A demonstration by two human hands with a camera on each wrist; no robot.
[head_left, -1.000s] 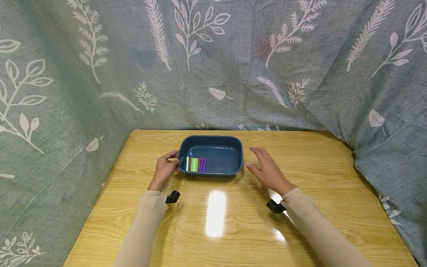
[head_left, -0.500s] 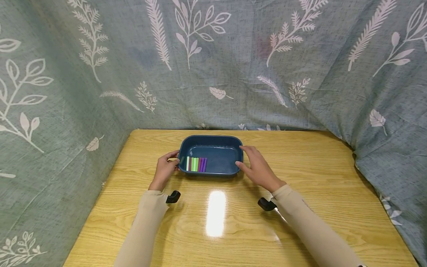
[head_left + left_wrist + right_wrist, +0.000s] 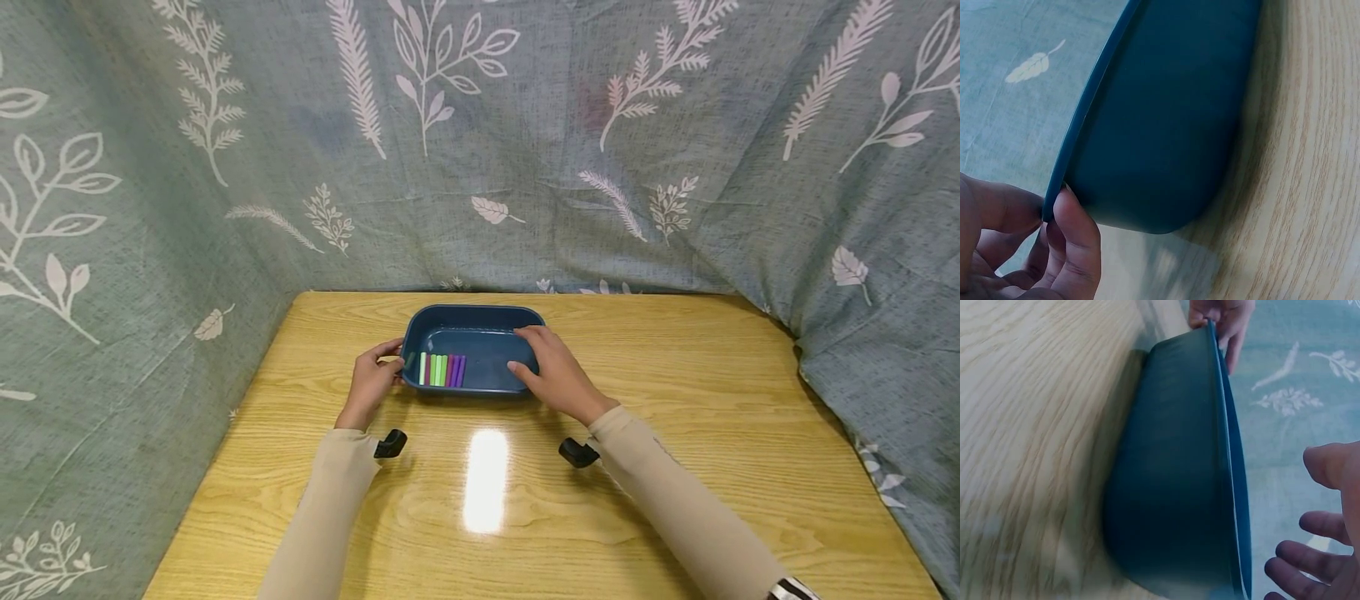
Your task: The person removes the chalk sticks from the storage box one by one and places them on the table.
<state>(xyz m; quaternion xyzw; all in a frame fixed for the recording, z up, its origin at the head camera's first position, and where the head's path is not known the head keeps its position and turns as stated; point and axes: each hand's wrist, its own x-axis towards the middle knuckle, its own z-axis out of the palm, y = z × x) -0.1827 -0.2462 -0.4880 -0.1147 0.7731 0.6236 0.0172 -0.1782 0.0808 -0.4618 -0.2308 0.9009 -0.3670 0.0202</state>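
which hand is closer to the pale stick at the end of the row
Left. The left hand pinches the rim of the blue bin beside the pale stick; the right hand hovers over the bin's opposite end.

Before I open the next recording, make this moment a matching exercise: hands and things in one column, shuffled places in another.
1. Left hand
2. Right hand
3. Short green, purple and pale sticks
4. Grey-green, leaf-patterned cloth

A. Hangs behind the yellow wood-grain table
B. Above the right end of the dark blue rectangular container
C. Lined up inside the container's left part
D. Pinching the container's rim

Pairs: 1-D, 2-B, 3-C, 4-A
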